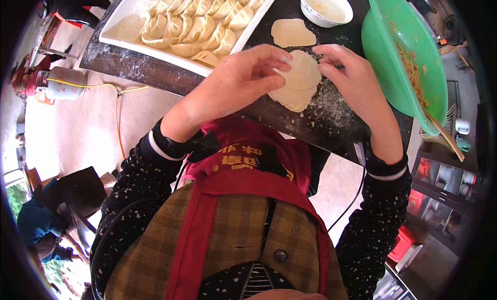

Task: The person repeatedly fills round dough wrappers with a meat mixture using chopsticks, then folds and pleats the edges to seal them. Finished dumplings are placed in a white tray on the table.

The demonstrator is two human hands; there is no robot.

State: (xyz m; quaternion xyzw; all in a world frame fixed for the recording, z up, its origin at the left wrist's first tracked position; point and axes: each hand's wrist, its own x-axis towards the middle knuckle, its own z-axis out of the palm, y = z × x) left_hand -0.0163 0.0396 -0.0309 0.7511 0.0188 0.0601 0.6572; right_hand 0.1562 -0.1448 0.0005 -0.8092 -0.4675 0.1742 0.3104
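Observation:
Flattened dough wrappers lie on the dark, floured table: one [293, 33] apart at the far side, and a round one [304, 69] overlapping another [297, 99] nearer me. My left hand [248, 81] is at the round wrapper's left edge, fingers curled; whether they pinch the edge I cannot tell. My right hand [347, 73] is just right of that wrapper, thumb and fingers apart, holding nothing. Folded dumplings [194, 28] fill much of a white tray [155, 51] at the upper left. A green basin [378, 63] on the right holds filling [412, 75] and a wooden utensil [444, 135].
A white bowl [324, 7] of cloudy liquid stands beyond the wrappers. Loose flour dusts the dark table [268, 123]. On the floor at left is a gas cylinder [66, 82] with a hose. Other people are at the left edge. Dark shelving stands at right.

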